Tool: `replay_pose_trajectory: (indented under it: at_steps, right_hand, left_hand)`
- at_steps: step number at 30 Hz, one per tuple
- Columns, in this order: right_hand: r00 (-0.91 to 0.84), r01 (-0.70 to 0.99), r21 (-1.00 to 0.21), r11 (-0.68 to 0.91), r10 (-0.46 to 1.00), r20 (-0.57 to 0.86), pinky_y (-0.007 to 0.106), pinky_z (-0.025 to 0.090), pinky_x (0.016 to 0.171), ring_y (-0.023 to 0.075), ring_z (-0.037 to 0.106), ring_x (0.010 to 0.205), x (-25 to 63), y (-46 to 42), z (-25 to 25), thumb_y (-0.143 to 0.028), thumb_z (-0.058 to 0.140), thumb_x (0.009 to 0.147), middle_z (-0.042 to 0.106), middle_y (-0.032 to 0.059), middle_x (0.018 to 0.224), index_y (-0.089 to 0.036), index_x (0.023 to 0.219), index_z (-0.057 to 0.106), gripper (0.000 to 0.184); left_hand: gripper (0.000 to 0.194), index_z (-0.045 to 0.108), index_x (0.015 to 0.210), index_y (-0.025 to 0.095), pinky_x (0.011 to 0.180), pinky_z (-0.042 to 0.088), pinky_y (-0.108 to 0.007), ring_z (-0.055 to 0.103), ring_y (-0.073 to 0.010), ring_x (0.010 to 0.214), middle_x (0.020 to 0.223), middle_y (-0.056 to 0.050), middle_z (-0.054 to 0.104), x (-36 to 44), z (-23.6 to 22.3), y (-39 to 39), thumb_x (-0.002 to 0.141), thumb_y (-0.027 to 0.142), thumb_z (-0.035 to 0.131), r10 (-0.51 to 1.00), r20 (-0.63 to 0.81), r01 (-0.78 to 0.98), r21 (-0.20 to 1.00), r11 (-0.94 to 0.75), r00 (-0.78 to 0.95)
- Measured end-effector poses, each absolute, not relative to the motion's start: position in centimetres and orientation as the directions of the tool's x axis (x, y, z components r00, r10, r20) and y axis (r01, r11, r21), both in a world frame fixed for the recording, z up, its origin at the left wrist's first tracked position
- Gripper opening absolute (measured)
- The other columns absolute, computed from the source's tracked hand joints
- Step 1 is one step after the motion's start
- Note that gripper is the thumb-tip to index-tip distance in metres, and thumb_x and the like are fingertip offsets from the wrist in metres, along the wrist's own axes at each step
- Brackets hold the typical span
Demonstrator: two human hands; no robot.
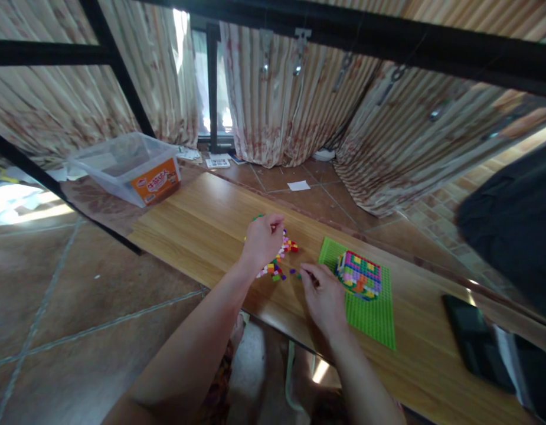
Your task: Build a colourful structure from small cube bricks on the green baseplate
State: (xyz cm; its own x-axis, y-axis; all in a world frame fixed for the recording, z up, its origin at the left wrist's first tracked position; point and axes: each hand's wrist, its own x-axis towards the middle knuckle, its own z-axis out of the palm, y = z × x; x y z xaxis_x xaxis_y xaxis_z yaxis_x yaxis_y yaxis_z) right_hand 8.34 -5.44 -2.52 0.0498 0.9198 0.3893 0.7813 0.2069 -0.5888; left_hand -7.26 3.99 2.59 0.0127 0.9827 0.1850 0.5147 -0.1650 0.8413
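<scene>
My left hand point(264, 239) hovers over a loose pile of small coloured building bricks point(281, 254), its fingers curled together. Whatever lies between those fingertips is too small to make out. To the right of the pile, my right hand point(322, 295) is closed in a pinch just above the wood, beside a few stray bricks; its fingertips hide what they may hold. Right of that hand lies a green studded baseplate point(370, 324). On it stands a block of many-coloured bricks point(360, 275), built several layers high.
The narrow wooden table point(202, 215) runs across the view. A clear plastic bin point(122, 165) with an orange label stands beyond its left end. Dark flat objects point(476, 342) lie at the right. A black metal bar point(273, 18) crosses above, with curtains behind.
</scene>
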Motion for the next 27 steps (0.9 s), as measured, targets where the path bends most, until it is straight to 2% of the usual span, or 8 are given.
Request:
replay_pose_trajectory:
  at_steps: [5,11,16,19,27]
  right_hand:
    - [0.013,0.790,-0.578,0.204,0.937,0.348,0.032,0.048,0.077,0.0190,0.061,0.083,7.5,-4.1,-3.3,-0.026,0.050,0.090,0.068,0.0068,0.090,-0.019,0.099,0.070,0.023]
    - [0.009,0.796,-0.563,0.220,0.927,0.375,0.035,0.045,0.084,0.0209,0.059,0.091,5.8,-2.1,-3.3,-0.023,0.051,0.088,0.068,0.0075,0.095,-0.021,0.098,0.071,0.023]
    - [-0.005,0.811,-0.544,0.215,0.932,0.362,0.035,0.044,0.082,0.0225,0.057,0.091,4.5,-1.1,-3.5,-0.014,0.050,0.085,0.070,0.0079,0.093,-0.019,0.095,0.071,0.025]
    - [-0.021,0.814,-0.539,0.216,0.939,0.344,0.035,0.044,0.082,0.0224,0.057,0.089,4.3,-1.0,-3.8,-0.014,0.048,0.086,0.070,0.0078,0.092,-0.019,0.093,0.071,0.025]
    - [0.097,0.766,-0.619,0.176,0.919,0.381,0.034,0.047,0.079,0.0199,0.059,0.086,5.1,-2.5,-2.0,-0.021,0.041,0.090,0.064,0.0091,0.094,-0.017,0.106,0.068,0.032]
  left_hand:
    - [0.024,0.071,0.102,0.014,0.086,0.051,-0.028,0.067,-0.0162,0.091,0.100,-0.007,0.074,-7.6,2.5,4.2,0.086,0.015,0.053,0.981,0.192,0.487,0.857,-0.166,-0.004]
    - [0.024,0.071,0.100,0.016,0.084,0.052,-0.026,0.067,-0.0153,0.090,0.099,-0.006,0.074,-7.4,2.7,4.0,0.086,0.014,0.052,0.983,0.185,0.498,0.851,-0.169,0.017]
    - [0.024,0.071,0.099,0.015,0.084,0.052,-0.026,0.068,-0.0153,0.088,0.098,-0.006,0.074,-7.7,2.6,4.0,0.085,0.014,0.052,0.979,0.204,0.495,0.848,-0.189,0.024]
    - [0.023,0.071,0.100,0.015,0.086,0.051,-0.027,0.067,-0.0158,0.091,0.100,-0.006,0.074,-8.0,2.5,4.1,0.085,0.015,0.053,0.980,0.201,0.499,0.847,-0.180,0.013]
    - [0.024,0.071,0.100,0.016,0.087,0.051,-0.027,0.067,-0.0159,0.092,0.100,-0.006,0.074,-8.1,2.7,4.0,0.087,0.016,0.051,0.981,0.188,0.529,0.829,-0.181,0.041]
